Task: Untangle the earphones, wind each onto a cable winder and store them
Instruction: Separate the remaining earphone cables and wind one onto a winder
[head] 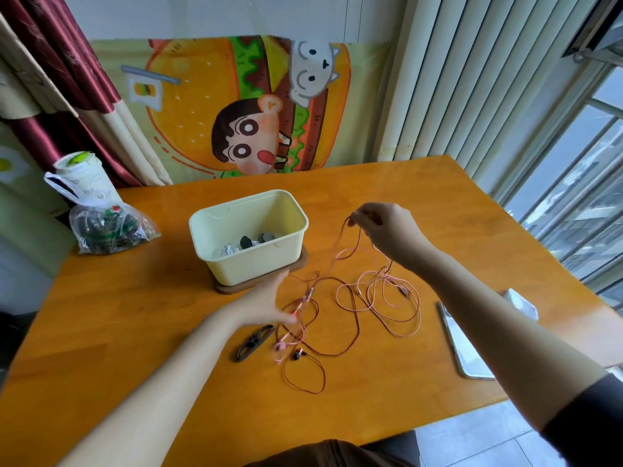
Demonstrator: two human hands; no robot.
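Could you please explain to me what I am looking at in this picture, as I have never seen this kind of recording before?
There is no machine here: a person wears a camera on the head, looking down at their own two bare hands. The right hand pinches a pink earphone cable and holds part of it up above the wooden table. The left hand, blurred, is at the tangle below. Nearby lie a black cable winder, a cream box and a phone.

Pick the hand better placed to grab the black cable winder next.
Left: the left hand is low, just beside the cable winder; the right hand is raised farther off, pinching the pink earphone cable.
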